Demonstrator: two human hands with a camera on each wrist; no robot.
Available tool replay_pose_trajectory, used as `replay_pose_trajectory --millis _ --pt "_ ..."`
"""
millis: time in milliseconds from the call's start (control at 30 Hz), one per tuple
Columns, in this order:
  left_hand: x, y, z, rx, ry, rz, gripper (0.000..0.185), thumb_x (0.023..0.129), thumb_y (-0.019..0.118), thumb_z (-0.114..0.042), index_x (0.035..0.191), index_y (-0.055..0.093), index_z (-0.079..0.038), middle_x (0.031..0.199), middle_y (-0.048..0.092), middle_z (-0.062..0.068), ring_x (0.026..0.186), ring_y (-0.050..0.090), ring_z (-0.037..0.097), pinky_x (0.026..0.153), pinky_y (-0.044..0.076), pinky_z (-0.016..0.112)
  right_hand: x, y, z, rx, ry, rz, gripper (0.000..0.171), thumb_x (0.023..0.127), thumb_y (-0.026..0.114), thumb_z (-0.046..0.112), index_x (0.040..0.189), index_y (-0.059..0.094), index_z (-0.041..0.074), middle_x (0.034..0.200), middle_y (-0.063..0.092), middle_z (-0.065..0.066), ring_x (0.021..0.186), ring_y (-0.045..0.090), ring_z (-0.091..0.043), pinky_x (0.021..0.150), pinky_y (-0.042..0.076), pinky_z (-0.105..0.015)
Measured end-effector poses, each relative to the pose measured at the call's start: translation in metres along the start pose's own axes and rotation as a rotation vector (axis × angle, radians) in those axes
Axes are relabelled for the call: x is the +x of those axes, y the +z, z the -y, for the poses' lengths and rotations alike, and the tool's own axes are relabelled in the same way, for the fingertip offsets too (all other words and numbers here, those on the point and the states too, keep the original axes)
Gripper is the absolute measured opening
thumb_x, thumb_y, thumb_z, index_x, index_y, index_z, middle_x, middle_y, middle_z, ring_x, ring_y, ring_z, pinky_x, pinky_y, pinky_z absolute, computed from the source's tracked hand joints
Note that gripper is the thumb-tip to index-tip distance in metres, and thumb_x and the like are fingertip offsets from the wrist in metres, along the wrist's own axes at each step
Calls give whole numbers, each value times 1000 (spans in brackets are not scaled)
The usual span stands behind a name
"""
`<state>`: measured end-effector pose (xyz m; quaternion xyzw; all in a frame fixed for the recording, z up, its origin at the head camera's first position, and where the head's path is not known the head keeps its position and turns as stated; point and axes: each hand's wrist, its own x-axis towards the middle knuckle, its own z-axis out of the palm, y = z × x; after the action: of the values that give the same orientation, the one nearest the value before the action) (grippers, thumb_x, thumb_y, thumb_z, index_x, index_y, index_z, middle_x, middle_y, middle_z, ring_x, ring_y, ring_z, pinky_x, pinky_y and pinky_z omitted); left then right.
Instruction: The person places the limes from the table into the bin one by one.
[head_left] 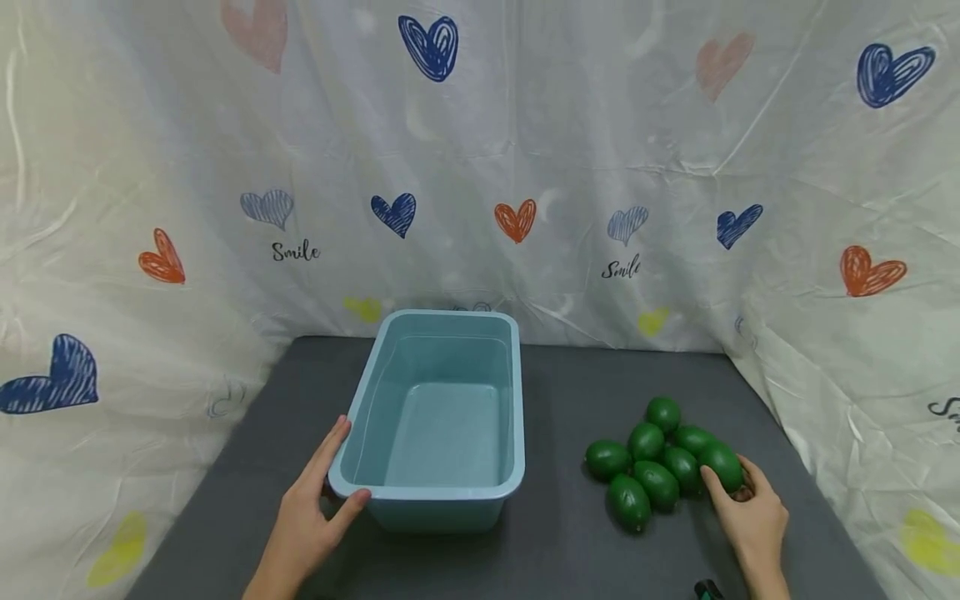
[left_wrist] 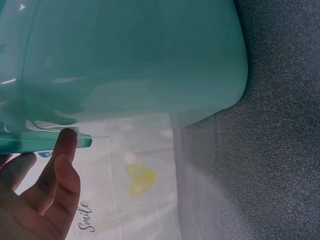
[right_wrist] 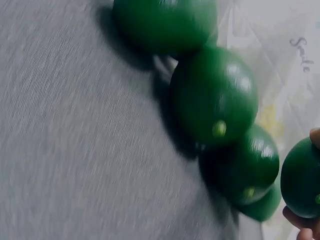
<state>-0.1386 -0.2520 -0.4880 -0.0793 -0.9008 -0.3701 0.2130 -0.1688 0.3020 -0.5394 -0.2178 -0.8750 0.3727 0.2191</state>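
Observation:
A light blue plastic basin [head_left: 427,493] stands upright near the middle of the table, its inside bare in the head view. My left hand [head_left: 307,517] grips its near left corner, thumb at the front rim and fingers along the left side. In the left wrist view, the fingers [left_wrist: 62,195] sit by the rim and outer wall. At the right, my right hand [head_left: 756,518] holds a green avocado [head_left: 722,465] between thumb and fingers, at the right end of a cluster of glossy green avocados [head_left: 656,485]. The right wrist view shows the held avocado [right_wrist: 301,177] at its right edge.
A dark grey cloth [head_left: 558,533] covers the table. White curtain sheets [head_left: 465,125] printed with hearts stand along the back and both sides. The avocados lie right of the basin with a stretch of cloth between. A small black and green object [head_left: 707,590] shows at the bottom edge.

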Motion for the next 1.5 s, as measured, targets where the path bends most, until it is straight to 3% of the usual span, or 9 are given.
replay_pose_trajectory --millis 67,167,300,467,667,933,1233,1367,1500 --pt "-3 -1 -1 13 -12 10 92 93 83 -26 169 32 -28 172 36 8 137 53 34 82 60 52 -2 2 5 5 -18 0 70 96 76 46 144 61 -3 116 72 -32 64 55 -12 70 44 -33" --pt "-7 -1 -1 19 -23 18 92 94 83 -28 169 31 -27 172 35 9 142 49 41 88 57 60 -6 6 13 8 -40 -4 69 96 77 45 143 62 -2 118 72 -33 61 53 -13 69 43 -33" --pt "-5 -1 0 26 -21 8 92 94 83 -28 169 31 -29 171 36 8 141 49 36 84 59 52 -6 11 25 39 -67 -9 66 95 79 43 143 63 0 120 72 -31 62 52 -12 67 42 -28" --pt "-1 0 1 0 -2 -12 91 93 83 -25 168 33 -30 171 37 5 125 53 13 70 56 35 -4 15 41 99 -121 -26 62 93 82 39 141 66 2 118 75 -28 62 52 -5 64 40 -18" --pt "-1 1 2 -26 14 -24 91 93 83 -22 168 33 -30 171 37 7 119 45 -3 64 52 31 -3 24 56 129 -172 -11 61 94 82 37 141 66 2 114 76 -26 57 48 -7 61 40 -23" --pt "0 0 1 -7 2 -13 90 93 84 -25 168 33 -30 171 36 5 131 48 5 67 53 29 -8 36 72 178 -225 14 59 94 82 34 142 66 5 113 76 -22 61 49 -7 63 41 -25" --pt "0 2 1 -16 -3 -13 90 94 83 -25 168 33 -30 171 36 6 125 52 12 67 53 31 -15 52 87 238 -282 42 56 93 84 28 141 67 7 90 72 -12 56 44 -9 59 39 -26" --pt "1 2 2 -25 3 -13 90 94 83 -24 168 33 -31 171 36 6 126 51 9 67 54 31 -19 60 95 283 -319 57 55 92 85 25 141 67 7 82 66 -8 53 41 -10 56 37 -27" --pt "0 1 2 -22 2 -14 90 94 83 -24 168 33 -31 171 37 6 122 48 3 66 52 30 -26 70 104 312 -335 74 54 92 85 24 140 67 6 89 70 -7 54 41 -9 54 38 -27"
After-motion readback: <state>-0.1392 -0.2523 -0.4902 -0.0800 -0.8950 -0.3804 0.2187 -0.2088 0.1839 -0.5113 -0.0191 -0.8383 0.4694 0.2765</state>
